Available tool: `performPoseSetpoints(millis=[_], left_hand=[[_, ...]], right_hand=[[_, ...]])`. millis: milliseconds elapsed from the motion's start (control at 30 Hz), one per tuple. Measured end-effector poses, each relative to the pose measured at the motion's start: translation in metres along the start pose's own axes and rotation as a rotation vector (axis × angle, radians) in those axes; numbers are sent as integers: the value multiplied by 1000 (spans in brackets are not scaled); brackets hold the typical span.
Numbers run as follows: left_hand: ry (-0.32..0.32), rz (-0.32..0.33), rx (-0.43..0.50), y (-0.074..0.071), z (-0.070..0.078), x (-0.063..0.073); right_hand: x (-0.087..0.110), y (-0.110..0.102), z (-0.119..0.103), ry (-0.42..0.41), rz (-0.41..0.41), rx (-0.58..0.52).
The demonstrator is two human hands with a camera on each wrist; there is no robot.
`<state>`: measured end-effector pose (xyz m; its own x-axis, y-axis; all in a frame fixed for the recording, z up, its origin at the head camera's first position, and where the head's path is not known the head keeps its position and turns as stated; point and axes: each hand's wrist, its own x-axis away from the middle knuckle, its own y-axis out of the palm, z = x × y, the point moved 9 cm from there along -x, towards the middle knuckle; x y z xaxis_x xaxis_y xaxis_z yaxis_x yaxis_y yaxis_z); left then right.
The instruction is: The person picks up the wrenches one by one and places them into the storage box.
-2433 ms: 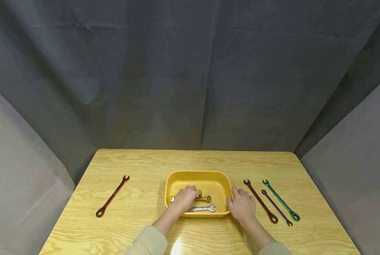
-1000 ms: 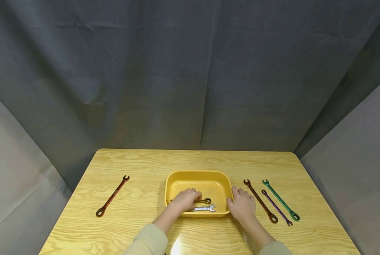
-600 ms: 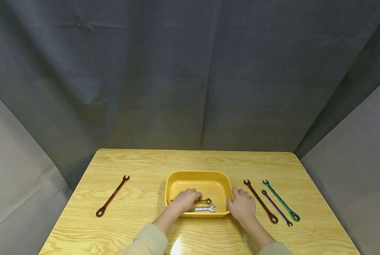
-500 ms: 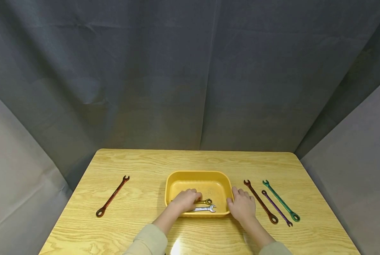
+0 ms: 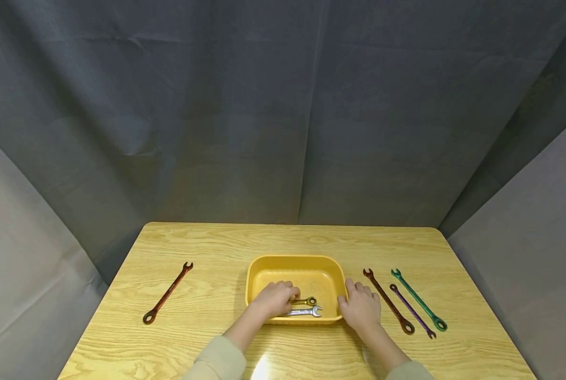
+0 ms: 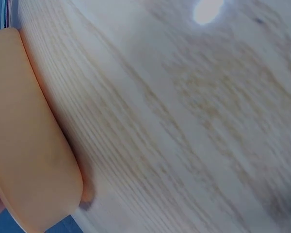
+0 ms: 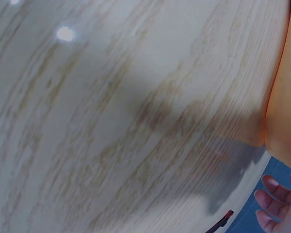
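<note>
A yellow plastic bin (image 5: 294,261) stands on the wooden table. My left hand (image 5: 275,298) reaches into it and holds a gold ratcheting wrench (image 5: 304,301) by the handle; the hand covers its left part. Just nearer to me, a silver wrench (image 5: 304,312) lies in the bin, nearly parallel, its left end hidden. At the right rim, my right hand (image 5: 362,306) grips the bin, thumb at the rim and fingers along the outside. Fingers (image 7: 276,194) of that hand show bent in the right wrist view. The left wrist view shows mostly the bin wall (image 6: 34,131).
Right of the bin lie a reddish-brown wrench (image 5: 388,301), a purple wrench (image 5: 412,310) and a green wrench (image 5: 418,300), all slanted. A red wrench (image 5: 168,293) lies alone on the left. Grey cloth (image 5: 226,132) hangs behind the table (image 5: 207,248).
The gold wrench has come slightly nearer to me and to the right, closer to the silver one. My left hand has shifted slightly with it. My right hand has stayed at the rim.
</note>
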<state>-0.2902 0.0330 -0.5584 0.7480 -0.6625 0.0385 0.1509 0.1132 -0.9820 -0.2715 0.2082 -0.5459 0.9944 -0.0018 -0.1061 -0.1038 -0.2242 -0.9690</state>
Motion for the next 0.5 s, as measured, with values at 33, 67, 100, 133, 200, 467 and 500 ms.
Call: performPoseSetpoints(millis=[33, 67, 100, 133, 200, 467, 500], left_hand=[[2, 10, 2, -2, 0, 1], [3, 22, 3, -3, 0, 1], [4, 35, 6, -4, -1, 2], [4, 49, 5, -6, -1, 3], [6, 83, 4, -9, -2, 6], [10, 206, -63, -28, -4, 17], [8, 215, -69, -30, -5, 18]], right_hand=[[0, 0, 0, 1, 1, 1], [0, 0, 0, 1, 1, 1], [0, 1, 0, 1, 1, 2], [0, 1, 0, 1, 4, 1], [-1, 2, 0, -1, 7, 1], [-1, 1, 1, -7, 14, -6], [-1, 2, 1, -6, 13, -7]])
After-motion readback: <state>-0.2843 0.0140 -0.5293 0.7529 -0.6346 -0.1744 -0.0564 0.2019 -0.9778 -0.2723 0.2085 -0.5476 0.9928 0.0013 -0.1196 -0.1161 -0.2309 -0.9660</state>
